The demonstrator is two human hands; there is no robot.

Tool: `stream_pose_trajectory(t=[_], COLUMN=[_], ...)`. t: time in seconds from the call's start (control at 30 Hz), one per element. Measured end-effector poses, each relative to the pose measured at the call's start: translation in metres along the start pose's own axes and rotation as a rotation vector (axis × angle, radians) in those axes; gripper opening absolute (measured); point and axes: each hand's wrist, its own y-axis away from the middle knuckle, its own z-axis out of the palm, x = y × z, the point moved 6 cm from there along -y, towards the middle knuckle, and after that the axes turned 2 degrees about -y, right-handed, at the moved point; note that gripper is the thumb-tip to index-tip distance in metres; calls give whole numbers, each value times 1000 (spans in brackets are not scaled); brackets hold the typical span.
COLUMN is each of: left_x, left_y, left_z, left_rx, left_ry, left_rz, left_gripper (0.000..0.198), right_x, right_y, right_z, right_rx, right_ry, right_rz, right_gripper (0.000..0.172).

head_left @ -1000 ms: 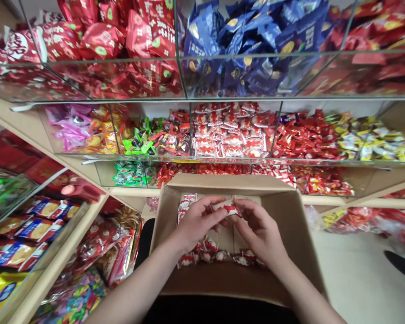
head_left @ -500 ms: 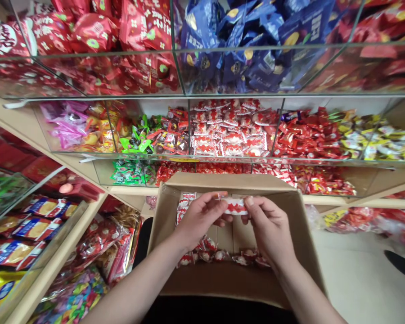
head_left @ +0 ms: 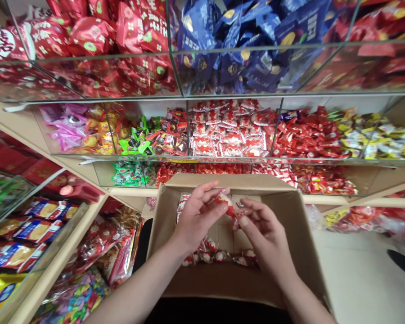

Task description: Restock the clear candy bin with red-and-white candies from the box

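Over the open cardboard box (head_left: 229, 285) my two hands meet around a red-and-white wrapped candy (head_left: 227, 204). My left hand (head_left: 199, 216) pinches the candy's upper left part between thumb and fingers. With thumb and fingertips, my right hand (head_left: 266, 236) grips the lower right end of the wrapper. The piece is tilted, and fingers hide part of it. Several similar candies (head_left: 221, 256) lie on the box's bottom near its front wall. More red-and-white packets (head_left: 182, 204) sit at its far left corner, partly behind my left hand.
Behind the box, a shelf's glass-fronted bins hold red-and-white candies (head_left: 231, 126) in the middle, with green-wrapped (head_left: 140, 137) and yellow ones (head_left: 384, 135) alongside. Large blue bags (head_left: 249, 40) fill the bin above. Packaged biscuits (head_left: 37, 229) stand at left. Pale floor (head_left: 357, 270) shows at right.
The candy has turned from lying level, with its front facing me, to a slanted position. My right hand has dropped slightly, and the left fingers have lifted.
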Motion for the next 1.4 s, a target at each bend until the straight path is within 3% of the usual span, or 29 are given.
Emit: stream_pose_trajectory(t=[0.1, 0.23, 0.33, 0.37, 0.5, 0.63, 0.7, 0.8, 0.93, 1.03, 1.13, 1.4], left_x=[-2, -7, -10, -11, -18, -22, -19, -23, -38, -53, -67, -93], left_y=[1, 3, 3, 2, -1, -1, -1, 1, 11, 20, 26, 23], left_z=[2, 1, -5, -8, -19, -18, -18, -23, -28, -31, -40, -55], left_rx=[-12, 20, 48, 61, 95, 48, 25, 5, -57, -99, -97, -142], left_ry=[39, 135, 99, 77, 56, 75, 94, -2, -181, -224, -248, -312], left_rz=[-41, -112, -135, -140, -211, -256, -219, -239, -334, -387, -417, -418], left_gripper=[42, 44, 39, 37, 32, 27, 28, 27, 26, 28, 31, 39], right_x=[11, 17, 18, 16, -4, -14, -25, -49, -74, -77, -72, -63], right_y=[-6, -10, -8, -8, -1, 2, -11, -55, -130, -170, -187, -206], right_z=[5, 4, 4, 3, 9, 15, 13, 5, 3, 9, 15, 22], right_rx=[-43, -18, -54, -86, -320, -504, -444, -186, 96, 123, 81, -15], right_ry=[-165, -246, -112, -31, 454, 851, 890, 988, 1263, 1530, 1721, 1801], right_rz=[173, 202, 171, 114, -315, -667, -817, -973, -961, -832, -761, -738], right_gripper=[7, 7, 6, 6, 41, 34, 28, 19, 15, 18, 17, 20])
